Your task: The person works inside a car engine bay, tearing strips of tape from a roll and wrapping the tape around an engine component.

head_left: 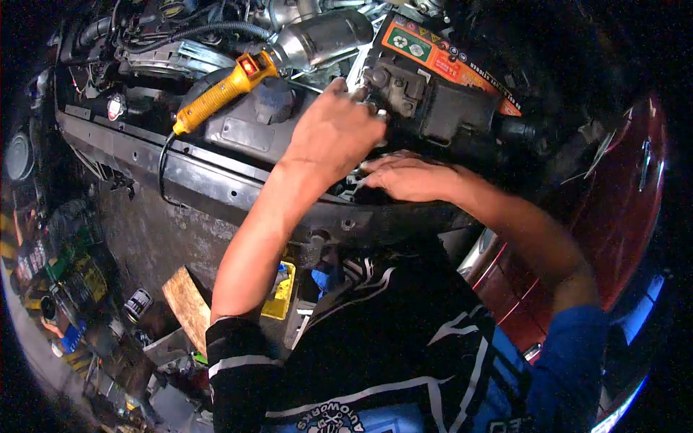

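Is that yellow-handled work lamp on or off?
The work lamp looks on: its switch glows red, and the area near its metal shade is brightly lit. The bulb is hidden.

Dim, grainy edges w/ fisheye warp; brighter ctr. nr. lamp [261,66].

the wearer's two bare hands [338,137], one yellow-handled work lamp [215,101], one orange label [451,63], one labelled can [138,305], one wooden board [187,307].

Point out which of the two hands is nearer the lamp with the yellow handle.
The left hand, just below the lamp in the picture. The right hand is lower and farther right, clearly farther from it.
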A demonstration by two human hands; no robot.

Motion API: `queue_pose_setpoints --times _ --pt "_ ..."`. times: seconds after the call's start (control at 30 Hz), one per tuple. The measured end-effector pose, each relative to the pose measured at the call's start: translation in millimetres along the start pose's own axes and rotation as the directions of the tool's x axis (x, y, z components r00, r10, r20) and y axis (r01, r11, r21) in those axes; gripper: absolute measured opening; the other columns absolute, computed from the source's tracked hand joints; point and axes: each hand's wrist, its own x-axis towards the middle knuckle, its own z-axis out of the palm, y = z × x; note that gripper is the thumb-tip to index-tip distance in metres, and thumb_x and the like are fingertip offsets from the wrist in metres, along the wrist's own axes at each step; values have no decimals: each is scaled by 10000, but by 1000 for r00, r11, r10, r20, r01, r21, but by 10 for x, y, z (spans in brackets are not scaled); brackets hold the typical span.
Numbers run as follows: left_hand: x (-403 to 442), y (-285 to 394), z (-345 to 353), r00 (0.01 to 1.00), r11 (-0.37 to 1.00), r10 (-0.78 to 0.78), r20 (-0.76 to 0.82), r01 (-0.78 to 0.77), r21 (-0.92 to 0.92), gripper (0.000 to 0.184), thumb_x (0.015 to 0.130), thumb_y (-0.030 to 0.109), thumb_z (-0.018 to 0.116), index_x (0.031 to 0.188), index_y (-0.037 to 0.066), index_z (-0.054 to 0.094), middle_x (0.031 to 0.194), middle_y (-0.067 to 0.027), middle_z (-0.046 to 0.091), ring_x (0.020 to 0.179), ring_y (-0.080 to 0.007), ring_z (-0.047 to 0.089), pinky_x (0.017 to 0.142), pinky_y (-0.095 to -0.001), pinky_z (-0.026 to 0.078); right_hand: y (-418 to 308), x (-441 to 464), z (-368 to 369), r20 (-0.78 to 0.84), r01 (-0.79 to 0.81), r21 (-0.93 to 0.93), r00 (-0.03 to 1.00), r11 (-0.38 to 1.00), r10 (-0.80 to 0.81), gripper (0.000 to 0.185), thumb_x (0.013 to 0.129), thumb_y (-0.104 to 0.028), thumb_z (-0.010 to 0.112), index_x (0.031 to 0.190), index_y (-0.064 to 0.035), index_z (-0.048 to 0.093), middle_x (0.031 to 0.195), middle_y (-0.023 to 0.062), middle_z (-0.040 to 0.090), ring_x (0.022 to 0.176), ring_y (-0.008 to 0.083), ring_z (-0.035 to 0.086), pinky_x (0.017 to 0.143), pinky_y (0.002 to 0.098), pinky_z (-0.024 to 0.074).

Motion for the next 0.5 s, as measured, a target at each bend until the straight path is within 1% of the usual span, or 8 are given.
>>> queue_pose_setpoints --times 0.03,0.07,0.1,0.17,0.2,0.23,0.37,0.5 --pt "15 -8 -15 1000 1000 -5 -12 4 -20 95 758 141 623 705 144 703 689 -72 675 759 -242 689 912 -407 478 45 -15 4 -11 14 14 1000 1000 -13 340 859 -88 521 1168 -88 663 1346 214 548 1290 343 492 1074 415 393" --pt "0 -3 -16 1000 999 -13 -19 12 -44 99 758 138 621 704 140 705 690 -77 678 755 -244 692 903 -407 482 97 -65 6 -12 -12 -15 1000 1000 12 315 872 -96 534 1160 -83 660 1305 203 576 1244 355 524 1045 420 415" --pt "-21 2 -22 1000 997 -18 -23 16 -69 103 758 134 620 703 136 707 690 -82 682 750 -246 694 895 -406 485 72 -116 -47 16 -78 20 997 997 78 305 879 -106 541 1159 -81 658 1271 197 591 1215 360 537 1032 426 422" --pt "-49 -3 -24 993 996 -21 -116 12 -84 103 756 134 622 695 128 704 684 -92 682 728 -246 694 885 -397 489 -4 -205 -212 82 -205 74 977 976 199 286 892 -124 554 1156 -79 655 1201 185 621 1159 369 563 1004 438 435" --pt "-48 -8 3 991 996 -21 -135 10 -84 101 755 134 623 694 127 704 683 -93 682 727 -246 695 885 -395 489 -13 -232 -248 59 -228 1 972 974 228 258 908 -145 563 1140 -78 654 1098 165 637 1082 373 583 952 455 458" --pt "-35 -8 12 988 997 -13 -155 0 -83 100 754 135 624 693 126 704 681 -93 682 725 -246 695 885 -393 489 -10 -236 -227 1 -200 31 980 979 200 258 901 -152 566 1133 -87 656 1083 164 643 1067 374 589 947 460 461" --pt "0 4 -60 999 998 -22 30 24 -58 89 746 133 633 699 129 708 690 -97 687 730 -244 697 889 -389 487 -87 -264 -216 -200 -68 81 976 994 83 261 888 -171 574 1129 -115 657 1004 162 650 998 369 608 892 463 490" --pt "-58 3 -2 998 996 -23 -52 19 -86 116 769 118 581 726 130 688 706 -99 674 763 -256 686 962 -429 461 -170 -169 -189 -323 62 -29 944 998 -68 267 895 -172 571 1147 -139 653 927 160 635 880 357 628 800 456 528"
